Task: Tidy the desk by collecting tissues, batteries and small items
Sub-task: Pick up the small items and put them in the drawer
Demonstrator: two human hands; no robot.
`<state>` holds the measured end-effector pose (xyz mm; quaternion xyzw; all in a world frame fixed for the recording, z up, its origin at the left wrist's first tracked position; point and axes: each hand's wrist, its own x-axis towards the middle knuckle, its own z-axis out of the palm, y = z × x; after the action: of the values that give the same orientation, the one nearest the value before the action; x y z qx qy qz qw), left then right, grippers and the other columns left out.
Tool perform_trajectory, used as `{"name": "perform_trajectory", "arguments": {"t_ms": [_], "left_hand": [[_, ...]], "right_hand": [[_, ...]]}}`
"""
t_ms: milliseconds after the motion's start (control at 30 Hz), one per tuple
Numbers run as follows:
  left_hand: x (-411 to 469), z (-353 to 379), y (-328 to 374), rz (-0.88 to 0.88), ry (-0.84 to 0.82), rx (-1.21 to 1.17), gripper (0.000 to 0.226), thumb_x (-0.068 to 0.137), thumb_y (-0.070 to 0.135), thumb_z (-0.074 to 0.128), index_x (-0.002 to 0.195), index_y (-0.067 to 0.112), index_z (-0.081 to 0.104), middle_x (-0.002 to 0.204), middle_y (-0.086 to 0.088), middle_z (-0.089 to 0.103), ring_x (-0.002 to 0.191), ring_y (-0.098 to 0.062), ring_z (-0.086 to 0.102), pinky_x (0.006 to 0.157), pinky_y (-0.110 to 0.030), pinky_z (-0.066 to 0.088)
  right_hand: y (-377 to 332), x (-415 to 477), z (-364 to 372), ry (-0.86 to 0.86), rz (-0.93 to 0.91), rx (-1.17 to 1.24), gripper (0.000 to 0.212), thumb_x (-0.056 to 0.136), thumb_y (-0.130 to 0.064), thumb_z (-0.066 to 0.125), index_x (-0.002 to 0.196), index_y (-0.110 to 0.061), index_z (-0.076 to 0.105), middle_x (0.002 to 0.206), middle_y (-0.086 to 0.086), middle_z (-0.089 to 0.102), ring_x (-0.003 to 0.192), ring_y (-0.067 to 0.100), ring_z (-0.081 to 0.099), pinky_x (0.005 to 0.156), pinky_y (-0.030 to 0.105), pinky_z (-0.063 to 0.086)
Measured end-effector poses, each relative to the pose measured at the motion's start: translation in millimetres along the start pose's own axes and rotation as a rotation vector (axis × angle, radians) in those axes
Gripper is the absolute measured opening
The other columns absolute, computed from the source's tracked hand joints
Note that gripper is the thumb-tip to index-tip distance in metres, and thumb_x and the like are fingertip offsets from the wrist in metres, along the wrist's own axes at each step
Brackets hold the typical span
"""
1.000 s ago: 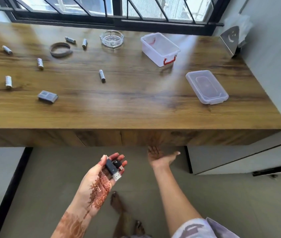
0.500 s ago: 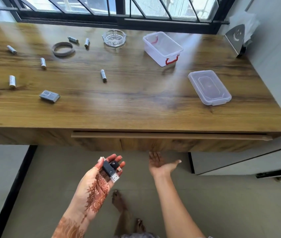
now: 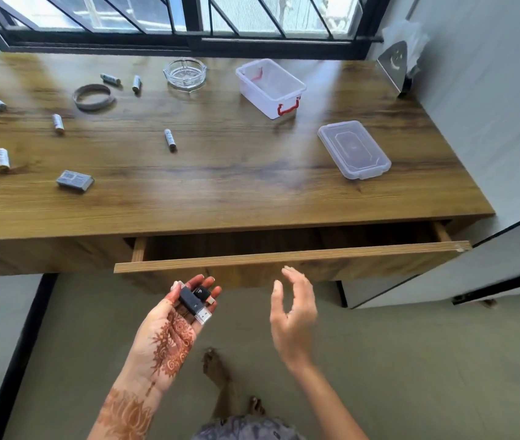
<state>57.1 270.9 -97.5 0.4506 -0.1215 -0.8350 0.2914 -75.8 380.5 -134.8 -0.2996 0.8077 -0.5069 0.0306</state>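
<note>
Your left hand (image 3: 167, 334) merely cradles the USB sticks (image 3: 196, 300) on flat fingers, no grip closed, right hand (image 3: 293, 312) released beside the open drawer (image 3: 284, 257); tilt that palm and they'll hit the floor (image 3: 411, 360).

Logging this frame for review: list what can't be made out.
Head view, drawer: inside lost in shadow behind its front panel.
Head view, battery: label too small to read.
Head view, desk: left end cut by frame edge.
Head view, USB sticks on left hand: overlapping, count unclear.
</note>
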Motion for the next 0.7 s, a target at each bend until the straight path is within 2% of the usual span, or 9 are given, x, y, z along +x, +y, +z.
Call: {"name": "perform_trajectory", "arguments": {"t_ms": [67, 133, 233, 300, 400, 500, 633, 700], "left_hand": [[-5.3, 0.7, -1.1, -0.002, -0.002, 0.013, 0.052, 0.096, 0.032, 0.036, 0.077, 0.003, 0.074, 0.082, -0.013, 0.074, 0.071, -0.027, 0.072, 0.053, -0.035, 0.058], [-12.5, 2.3, -2.5, 0.000, -0.011, 0.021, 0.050, 0.097, 0.031, 0.035, 0.079, 0.002, 0.071, 0.080, -0.013, 0.073, 0.068, -0.027, 0.072, 0.053, -0.034, 0.059], [-24.0, 0.7, -3.5, 0.038, -0.057, 0.030, 0.052, 0.096, 0.029, 0.037, 0.073, 0.003, 0.076, 0.088, -0.015, 0.073, 0.078, -0.028, 0.072, 0.068, -0.038, 0.059], [-31.5, -0.2, -1.8, 0.045, -0.083, 0.030, 0.049, 0.095, 0.028, 0.039, 0.074, 0.003, 0.076, 0.090, -0.016, 0.073, 0.082, -0.028, 0.071, 0.077, -0.040, 0.055], [-35.9, -0.3, 0.9, 0.057, -0.097, 0.019, 0.050, 0.095, 0.028, 0.039, 0.074, 0.003, 0.076, 0.091, -0.016, 0.073, 0.082, -0.028, 0.072, 0.074, -0.038, 0.056], [-33.3, 2.1, 2.1, 0.063, -0.076, 0.034, 0.054, 0.096, 0.030, 0.037, 0.071, 0.004, 0.076, 0.087, -0.014, 0.074, 0.077, -0.027, 0.072, 0.061, -0.036, 0.060], [-30.1, 2.9, 2.1, 0.050, -0.064, 0.017, 0.057, 0.097, 0.032, 0.035, 0.067, 0.004, 0.076, 0.083, -0.013, 0.074, 0.073, -0.028, 0.072, 0.056, -0.034, 0.059], [-30.7, 1.0, 0.6, 0.043, -0.077, -0.002, 0.056, 0.096, 0.031, 0.037, 0.067, 0.004, 0.076, 0.083, -0.014, 0.074, 0.073, -0.028, 0.072, 0.057, -0.035, 0.059]], "right_hand": [[3.0, 16.7, 5.5, -0.085, -0.369, -0.288, 0.045, 0.090, -0.032, 0.048, 0.127, -0.006, 0.051, 0.132, 0.005, 0.052, 0.132, 0.015, 0.039, 0.113, 0.034, 0.025], [6.0, 32.7, 15.0, -0.199, -0.478, -0.567, 0.059, 0.089, -0.040, 0.048, 0.134, -0.002, 0.044, 0.141, 0.013, 0.045, 0.137, 0.025, 0.033, 0.116, 0.040, 0.013], [7.7, 39.5, 22.5, -0.341, -0.477, -0.765, 0.073, 0.083, -0.049, 0.057, 0.135, 0.000, 0.042, 0.141, 0.016, 0.044, 0.136, 0.027, 0.034, 0.115, 0.042, 0.005], [5.5, 38.3, 22.9, -0.343, -0.458, -0.798, 0.073, 0.080, -0.052, 0.060, 0.131, -0.001, 0.047, 0.135, 0.015, 0.051, 0.132, 0.026, 0.041, 0.117, 0.041, 0.012], [-4.2, 37.9, 18.8, -0.328, -0.425, -0.808, 0.071, 0.078, -0.053, 0.062, 0.125, -0.001, 0.055, 0.128, 0.015, 0.058, 0.126, 0.026, 0.049, 0.111, 0.043, 0.022], [-9.0, 33.7, 15.2, -0.333, -0.412, -0.791, 0.069, 0.078, -0.053, 0.061, 0.122, -0.001, 0.057, 0.124, 0.015, 0.061, 0.123, 0.027, 0.052, 0.109, 0.043, 0.024], [-11.4, 21.5, 5.8, -0.367, -0.396, -0.768, 0.070, 0.081, -0.056, 0.040, 0.119, -0.001, 0.059, 0.121, 0.014, 0.063, 0.120, 0.026, 0.054, 0.108, 0.041, 0.030], [-10.0, 14.2, 0.8, -0.380, -0.400, -0.758, 0.070, 0.081, -0.055, 0.039, 0.119, 0.000, 0.060, 0.121, 0.014, 0.063, 0.120, 0.025, 0.055, 0.107, 0.041, 0.032]]}}
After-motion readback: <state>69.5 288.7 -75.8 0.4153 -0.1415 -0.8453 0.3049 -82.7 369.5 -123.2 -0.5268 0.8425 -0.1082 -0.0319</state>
